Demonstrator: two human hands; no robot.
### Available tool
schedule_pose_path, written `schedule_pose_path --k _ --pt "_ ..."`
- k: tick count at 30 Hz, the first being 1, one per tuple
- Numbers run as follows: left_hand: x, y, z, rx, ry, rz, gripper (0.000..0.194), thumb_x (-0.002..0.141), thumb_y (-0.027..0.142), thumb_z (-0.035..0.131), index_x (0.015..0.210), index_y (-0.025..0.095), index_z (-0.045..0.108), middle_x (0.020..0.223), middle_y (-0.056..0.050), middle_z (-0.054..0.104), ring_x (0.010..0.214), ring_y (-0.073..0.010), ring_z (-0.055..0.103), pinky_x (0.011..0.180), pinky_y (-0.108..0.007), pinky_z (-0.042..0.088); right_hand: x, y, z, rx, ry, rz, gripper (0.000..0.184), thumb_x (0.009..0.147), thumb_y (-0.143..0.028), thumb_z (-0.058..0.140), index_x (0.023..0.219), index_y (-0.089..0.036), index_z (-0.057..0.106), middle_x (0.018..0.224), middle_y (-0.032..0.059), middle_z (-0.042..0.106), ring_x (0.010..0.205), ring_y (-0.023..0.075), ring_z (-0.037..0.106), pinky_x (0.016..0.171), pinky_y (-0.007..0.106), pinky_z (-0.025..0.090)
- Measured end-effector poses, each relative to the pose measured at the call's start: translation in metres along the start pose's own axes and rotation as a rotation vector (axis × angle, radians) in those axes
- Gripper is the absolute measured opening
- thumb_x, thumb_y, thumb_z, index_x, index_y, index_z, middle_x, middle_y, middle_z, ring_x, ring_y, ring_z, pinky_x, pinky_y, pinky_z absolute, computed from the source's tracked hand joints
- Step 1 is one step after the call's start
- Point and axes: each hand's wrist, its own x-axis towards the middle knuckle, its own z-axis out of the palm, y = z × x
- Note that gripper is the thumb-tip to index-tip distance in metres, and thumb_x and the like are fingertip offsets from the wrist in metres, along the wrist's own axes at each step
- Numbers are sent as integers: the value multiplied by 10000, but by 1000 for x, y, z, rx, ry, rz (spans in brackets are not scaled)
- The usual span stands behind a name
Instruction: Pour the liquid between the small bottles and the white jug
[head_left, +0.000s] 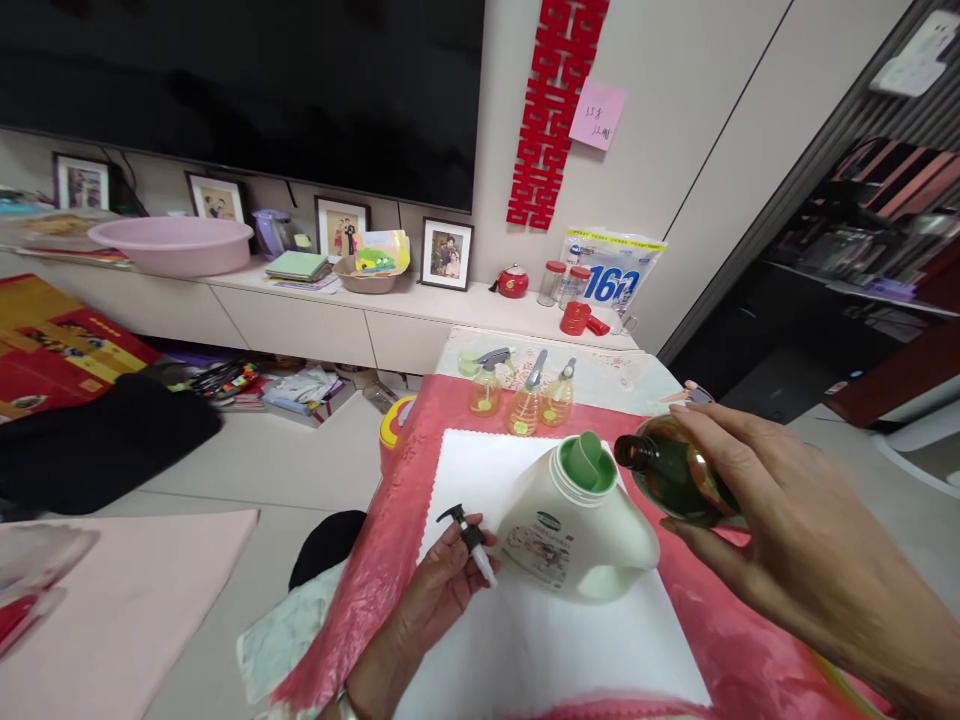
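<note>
The jug [600,550] stands upright on a white mat [461,470], a green spout [591,458] showing in its mouth. Just right of that mouth, the right hand [780,500] has its grip clamped round the body of a bottle [686,475], tilted with its open neck towards the jug; this hold seems meant to leave the neck clear. No liquid shows between them. Left of the jug, the left hand [442,578] has its grip closed on a pump [472,535], head up and tube down, perhaps to keep it off the mat. Whether that hand touches the jug, I cannot tell.

Three sprayers [523,408] stand behind the jug, likely set back for room. Under the mat, pink cloth [405,475] covers the counter [622,385]. Beyond the jug, a low cabinet [300,322] carries frames [448,252] and a basin [176,250], beneath a dark screen [225,90]; pale floor [315,460] lies to its left.
</note>
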Motion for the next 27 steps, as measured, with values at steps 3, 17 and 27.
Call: schedule_pose_path --k 3,17,27 --pt "0 -1 -1 -3 -8 -1 428 766 331 868 1143 219 697 1015 -60 771 817 -194 756 722 -284 561 5 0 0 -60 3 -33 560 1043 -455 362 1501 -134 405 1423 161 475 1187 335 535 866 502 521" --pt "2 -3 -4 -6 -67 -7 355 846 270 798 1173 204 677 1033 -77 763 843 -205 765 752 -299 560 22 -5 -8 -228 -13 -123 501 944 -273 380 1428 -155 429 1353 180 522 1140 382 566 809 513 518" --pt "2 -1 0 2 -52 -14 370 819 285 826 1152 204 687 1013 -67 774 828 -206 772 741 -296 573 27 -7 -11 -287 -30 -158 476 932 -229 360 1394 -153 442 1342 206 518 1164 417 548 815 519 491"
